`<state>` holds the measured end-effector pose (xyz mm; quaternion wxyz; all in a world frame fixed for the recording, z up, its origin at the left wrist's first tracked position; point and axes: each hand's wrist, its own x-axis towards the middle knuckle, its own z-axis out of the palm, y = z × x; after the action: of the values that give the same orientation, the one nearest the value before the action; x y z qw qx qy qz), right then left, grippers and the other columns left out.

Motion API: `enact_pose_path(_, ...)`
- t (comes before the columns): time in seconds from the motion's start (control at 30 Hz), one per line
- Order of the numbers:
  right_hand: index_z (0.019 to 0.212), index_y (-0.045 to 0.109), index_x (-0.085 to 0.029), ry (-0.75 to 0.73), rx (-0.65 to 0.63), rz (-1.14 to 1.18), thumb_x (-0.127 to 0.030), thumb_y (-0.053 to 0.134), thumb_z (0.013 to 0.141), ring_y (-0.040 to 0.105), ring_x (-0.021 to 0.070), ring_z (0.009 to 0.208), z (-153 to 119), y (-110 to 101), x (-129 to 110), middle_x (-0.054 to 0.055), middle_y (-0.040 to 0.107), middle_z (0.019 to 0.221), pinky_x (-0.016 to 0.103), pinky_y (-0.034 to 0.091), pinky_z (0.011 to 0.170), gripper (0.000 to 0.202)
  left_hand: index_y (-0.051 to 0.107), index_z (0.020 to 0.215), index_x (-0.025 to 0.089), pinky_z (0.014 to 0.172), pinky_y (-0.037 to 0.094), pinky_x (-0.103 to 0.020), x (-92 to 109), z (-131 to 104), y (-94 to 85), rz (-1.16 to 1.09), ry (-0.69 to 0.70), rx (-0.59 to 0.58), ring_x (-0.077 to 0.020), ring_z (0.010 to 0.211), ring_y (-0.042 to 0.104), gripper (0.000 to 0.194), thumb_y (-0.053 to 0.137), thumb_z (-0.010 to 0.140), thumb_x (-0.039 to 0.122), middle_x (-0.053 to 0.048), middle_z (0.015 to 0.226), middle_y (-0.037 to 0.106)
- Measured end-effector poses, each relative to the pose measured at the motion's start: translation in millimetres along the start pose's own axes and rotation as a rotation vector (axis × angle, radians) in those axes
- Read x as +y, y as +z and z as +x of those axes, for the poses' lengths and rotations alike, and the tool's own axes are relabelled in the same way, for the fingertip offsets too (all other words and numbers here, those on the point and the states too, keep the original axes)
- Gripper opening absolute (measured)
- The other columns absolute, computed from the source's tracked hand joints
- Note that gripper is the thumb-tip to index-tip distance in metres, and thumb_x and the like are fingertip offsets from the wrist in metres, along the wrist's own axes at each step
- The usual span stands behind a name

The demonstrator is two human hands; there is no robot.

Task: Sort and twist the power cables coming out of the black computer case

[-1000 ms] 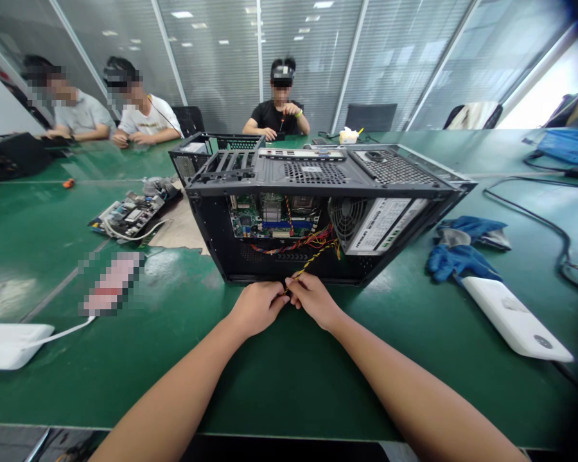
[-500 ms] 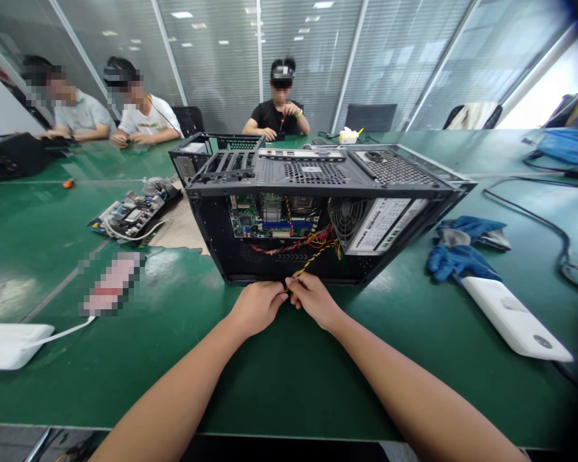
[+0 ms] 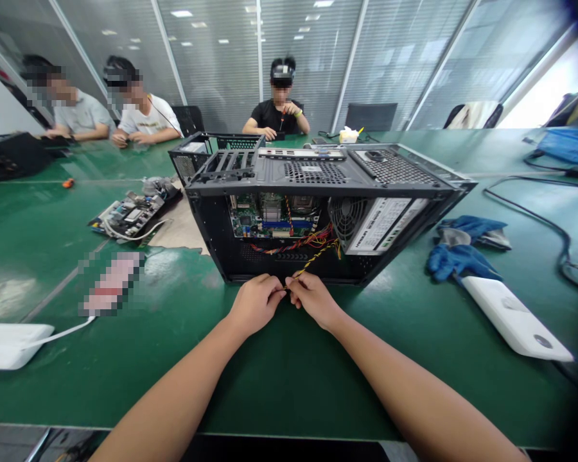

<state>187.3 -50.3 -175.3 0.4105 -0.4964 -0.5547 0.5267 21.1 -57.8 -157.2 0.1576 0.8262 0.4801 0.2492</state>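
Observation:
An open black computer case (image 3: 313,168) lies on the green table in front of me. Inside it are a green motherboard (image 3: 250,224), a power supply (image 3: 383,226) with a fan, and a bundle of coloured wires (image 3: 298,244). One twisted yellow-and-black cable (image 3: 313,259) runs from that bundle out over the near edge. My right hand (image 3: 312,296) pinches this cable between thumb and fingers. Close beside it, my left hand (image 3: 257,301) is closed on the cable's end, which the fingers mostly hide.
Left of the case, a circuit board assembly (image 3: 132,215) sits by a cardboard sheet (image 3: 185,221). A phone (image 3: 113,282) is wired to a white power bank (image 3: 14,346). At right lie blue gloves (image 3: 465,253) and another white power bank (image 3: 515,317). Several people sit across the table.
My left hand has shifted very slightly and its fingers have curled a little differently at the cable's end. The right hand and the case stay in place.

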Motion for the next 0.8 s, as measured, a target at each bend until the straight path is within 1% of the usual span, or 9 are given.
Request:
enact_pose_path(0.17,0.069,0.049,-0.019,0.000,0.001,-0.011,-0.046,0.055,0.084,0.048,0.0100,0.045,-0.5,-0.2,-1.1,-0.004,0.052,0.051,0.024,0.039,0.047,0.031,0.056,0.079,0.018,0.066,0.041,-0.026,1.6,0.5,-0.4,0.023,0.016,-0.026,-0.0142,0.071,0.054,0.013,0.050,0.090,0.018,-0.001,0.077,0.056)
enact_pose_path(0.37,0.066,0.048,-0.020,0.012,0.011,-0.008,-0.047,0.056,0.083,0.048,0.0100,0.044,-0.6,-0.1,-1.3,-0.004,0.052,0.051,0.024,0.038,0.047,0.034,0.056,0.081,0.018,0.066,0.041,-0.026,2.3,1.2,-0.6,0.049,0.028,-0.040,-0.0147,0.071,0.054,0.015,0.046,0.092,0.019,-0.002,0.078,0.057)
enact_pose_path(0.6,0.068,0.050,-0.019,0.025,0.025,0.073,-0.048,0.057,0.082,0.048,0.0099,0.045,-0.2,0.6,-2.0,-0.004,0.051,0.050,0.024,0.038,0.046,0.033,0.056,0.080,0.019,0.066,0.041,-0.026,0.2,0.6,0.0,0.023,0.023,-0.004,-0.0144,0.071,0.054,0.012,0.050,0.090,0.019,-0.001,0.078,0.057)
enact_pose_path(0.8,0.070,0.051,-0.019,0.036,0.044,0.144,-0.048,0.060,0.079,0.047,0.0096,0.046,0.7,0.9,-2.9,-0.005,0.049,0.050,0.023,0.038,0.046,0.032,0.056,0.079,0.019,0.063,0.040,-0.025,-0.2,0.6,0.2,-0.011,0.025,-0.004,-0.0139,0.068,0.054,0.008,0.055,0.087,0.019,-0.001,0.076,0.059)
